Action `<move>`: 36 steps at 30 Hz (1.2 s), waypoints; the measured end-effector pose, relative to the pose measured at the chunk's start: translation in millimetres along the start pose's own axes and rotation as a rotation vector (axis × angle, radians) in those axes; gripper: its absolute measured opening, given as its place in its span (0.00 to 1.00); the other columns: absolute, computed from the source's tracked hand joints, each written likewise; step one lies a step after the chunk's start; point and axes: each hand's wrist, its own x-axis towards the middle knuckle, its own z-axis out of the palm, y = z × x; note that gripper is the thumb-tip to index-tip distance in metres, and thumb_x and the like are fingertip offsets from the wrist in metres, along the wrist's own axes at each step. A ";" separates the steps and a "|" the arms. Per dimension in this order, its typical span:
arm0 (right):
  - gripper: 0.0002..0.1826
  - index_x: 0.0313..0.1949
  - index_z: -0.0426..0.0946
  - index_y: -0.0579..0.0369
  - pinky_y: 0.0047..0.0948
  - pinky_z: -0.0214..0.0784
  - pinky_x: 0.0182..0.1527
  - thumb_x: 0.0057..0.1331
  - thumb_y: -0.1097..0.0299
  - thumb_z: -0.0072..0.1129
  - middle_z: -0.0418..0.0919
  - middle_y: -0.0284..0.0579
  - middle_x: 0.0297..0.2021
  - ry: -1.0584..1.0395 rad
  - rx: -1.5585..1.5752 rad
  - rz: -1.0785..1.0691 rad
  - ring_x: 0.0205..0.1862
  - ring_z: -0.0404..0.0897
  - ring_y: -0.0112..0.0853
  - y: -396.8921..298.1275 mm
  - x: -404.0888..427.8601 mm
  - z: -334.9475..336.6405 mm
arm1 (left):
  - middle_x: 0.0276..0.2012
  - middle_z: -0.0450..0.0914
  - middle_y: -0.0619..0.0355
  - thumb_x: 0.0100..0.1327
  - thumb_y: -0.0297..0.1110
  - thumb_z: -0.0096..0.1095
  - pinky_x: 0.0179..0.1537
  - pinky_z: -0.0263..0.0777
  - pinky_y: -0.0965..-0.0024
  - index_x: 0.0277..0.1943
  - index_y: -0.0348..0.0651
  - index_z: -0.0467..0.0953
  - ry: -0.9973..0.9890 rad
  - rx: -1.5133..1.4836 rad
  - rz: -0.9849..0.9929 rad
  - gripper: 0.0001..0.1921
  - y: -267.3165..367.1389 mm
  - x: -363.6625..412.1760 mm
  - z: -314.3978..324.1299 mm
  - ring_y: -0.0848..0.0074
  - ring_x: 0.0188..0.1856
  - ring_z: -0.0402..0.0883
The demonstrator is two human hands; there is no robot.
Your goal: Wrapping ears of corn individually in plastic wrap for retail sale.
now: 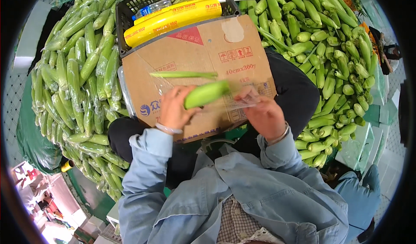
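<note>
An ear of corn in its green husk (208, 93) lies in the grip of my left hand (177, 107), a little above the cardboard sheet (191, 55). My right hand (265, 114) is just right of the ear, its fingers closed on clear plastic film (248, 100) that stretches towards the corn. Both hands and the ear are somewhat blurred. A loose green leaf or stalk piece (183, 74) rests on the cardboard beyond my left hand.
Beyond the cardboard stands a black plastic crate (121, 26) with yellow wrap rolls (174, 21) and a plastic bottle (157, 7). Film-wrapped corn (74, 78) is heaped at left, unwrapped husked ears (328, 61) at right. A person's blue-clad leg (357, 195) shows at lower right.
</note>
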 end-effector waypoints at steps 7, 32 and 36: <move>0.08 0.33 0.67 0.60 0.39 0.63 0.40 0.56 0.70 0.51 0.69 0.49 0.33 0.187 -1.722 -0.410 0.38 0.69 0.44 90.1 82.1 -5.8 | 0.42 0.70 0.48 0.41 0.32 0.66 0.51 0.60 0.57 0.49 0.43 0.71 0.086 0.093 0.196 0.27 -8.3 30.6 17.7 0.57 0.48 0.67; 0.15 0.42 0.73 0.58 0.39 0.66 0.47 0.55 0.68 0.57 0.75 0.56 0.39 0.066 -2.066 -0.004 0.45 0.73 0.49 40.3 259.4 -63.6 | 0.33 0.78 0.48 0.33 0.51 0.70 0.36 0.71 0.60 0.38 0.43 0.77 -1.361 0.223 0.388 0.28 6.2 -5.0 22.2 0.58 0.37 0.77; 0.20 0.49 0.66 0.57 0.37 0.60 0.53 0.56 0.69 0.55 0.68 0.52 0.46 -0.018 -1.718 -0.328 0.50 0.66 0.48 53.6 201.9 -58.7 | 0.38 0.73 0.48 0.49 0.46 0.62 0.32 0.73 0.66 0.52 0.38 0.65 -1.249 -1.043 -0.276 0.29 -13.9 -72.6 8.1 0.66 0.36 0.77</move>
